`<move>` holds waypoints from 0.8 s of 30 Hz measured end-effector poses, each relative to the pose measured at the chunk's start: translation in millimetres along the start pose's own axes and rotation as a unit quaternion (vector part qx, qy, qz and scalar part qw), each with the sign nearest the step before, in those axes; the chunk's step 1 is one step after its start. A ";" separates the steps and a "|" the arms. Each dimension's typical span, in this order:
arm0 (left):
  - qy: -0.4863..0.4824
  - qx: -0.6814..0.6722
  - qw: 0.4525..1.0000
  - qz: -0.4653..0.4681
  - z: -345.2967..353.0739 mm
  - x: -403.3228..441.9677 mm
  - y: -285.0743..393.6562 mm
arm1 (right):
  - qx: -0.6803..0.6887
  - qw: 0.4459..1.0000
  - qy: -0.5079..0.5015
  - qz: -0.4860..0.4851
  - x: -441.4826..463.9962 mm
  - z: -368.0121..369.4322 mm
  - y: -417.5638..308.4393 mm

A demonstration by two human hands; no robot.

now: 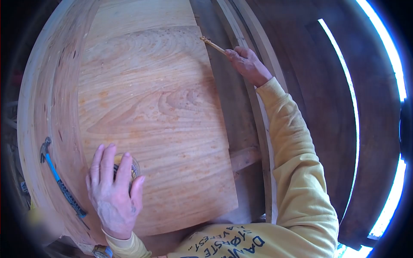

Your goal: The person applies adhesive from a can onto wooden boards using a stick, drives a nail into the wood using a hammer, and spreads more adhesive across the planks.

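Head cam: L hand half-curled over jar on plywood panel, can't tell if gripping; R hand pinches wood stick by panel's R edge; best kept steady.

Right hand I see pinching thin wooden stick, brownish tip at right edge of wooden panel, toward far end. Left hand set over round container toward panel's near left corner; container mostly hidden, grip unclear to me. Blue-handled claw hammer lies on boards along left edge, head pointing away. Yellow right sleeve extends past right edge.
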State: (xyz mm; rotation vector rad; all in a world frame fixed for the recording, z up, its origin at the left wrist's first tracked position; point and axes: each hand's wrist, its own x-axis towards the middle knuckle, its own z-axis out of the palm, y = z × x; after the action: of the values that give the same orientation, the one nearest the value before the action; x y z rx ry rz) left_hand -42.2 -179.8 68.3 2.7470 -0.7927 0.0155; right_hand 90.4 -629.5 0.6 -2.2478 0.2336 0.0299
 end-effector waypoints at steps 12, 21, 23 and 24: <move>-0.011 -0.040 0.999 0.008 1.3 15.8 -8.9 | -0.138 0.988 0.061 -0.037 89.8 5.7 -0.5; 0.003 -0.057 0.998 0.010 1.7 15.6 -5.6 | -0.241 0.967 0.050 -0.070 113.2 12.1 0.6; 0.002 -0.057 0.998 0.008 1.9 14.9 -6.0 | -0.268 0.961 0.038 -0.062 113.7 13.7 -3.0; -0.001 -0.056 0.998 0.007 1.0 15.1 -5.4 | -0.272 0.960 0.034 -0.052 113.3 14.1 -6.0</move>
State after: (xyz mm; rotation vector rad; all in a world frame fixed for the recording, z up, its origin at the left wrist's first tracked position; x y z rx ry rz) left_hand -26.6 -183.6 67.2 2.6375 -0.7879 -0.0284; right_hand 203.6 -632.8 -15.2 -2.8113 0.1537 -0.0445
